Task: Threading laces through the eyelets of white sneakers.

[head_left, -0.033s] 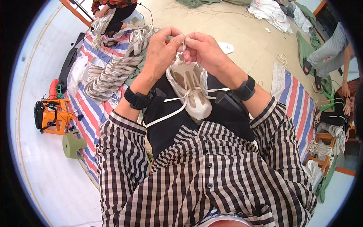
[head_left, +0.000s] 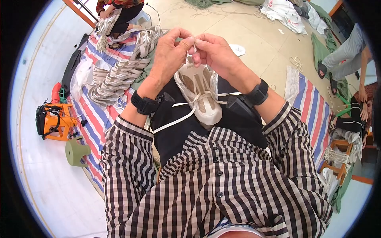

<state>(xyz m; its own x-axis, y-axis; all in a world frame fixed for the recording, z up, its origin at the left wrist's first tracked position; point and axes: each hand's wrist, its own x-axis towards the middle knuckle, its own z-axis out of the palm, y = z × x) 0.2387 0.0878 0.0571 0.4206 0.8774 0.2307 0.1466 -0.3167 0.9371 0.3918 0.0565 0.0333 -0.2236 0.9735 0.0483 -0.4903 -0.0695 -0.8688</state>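
Observation:
On my lap, over dark trousers, rests a white and beige shoe upper (head_left: 209, 114) with tan mesh panels. A flat white shoelace (head_left: 180, 119) crosses near its toe, its loose ends spreading to both sides. Above the far end of the upper, my left hand (head_left: 171, 53) and my right hand (head_left: 216, 53) meet fingertip to fingertip. Both are closed in a pinch. A thin whitish strand, seemingly a piece of lace, shows between the fingers; most of it is hidden by them.
Rows of similar shoe uppers (head_left: 115, 85) lie on a striped sheet (head_left: 93, 139) to the left. Beside it stand an orange stool (head_left: 59, 123) and a green stool (head_left: 76, 152). One person (head_left: 125, 12) sits at far left, another (head_left: 349, 59) at right.
My fingertips have shifted very slightly where they meet. Everything else looks the same.

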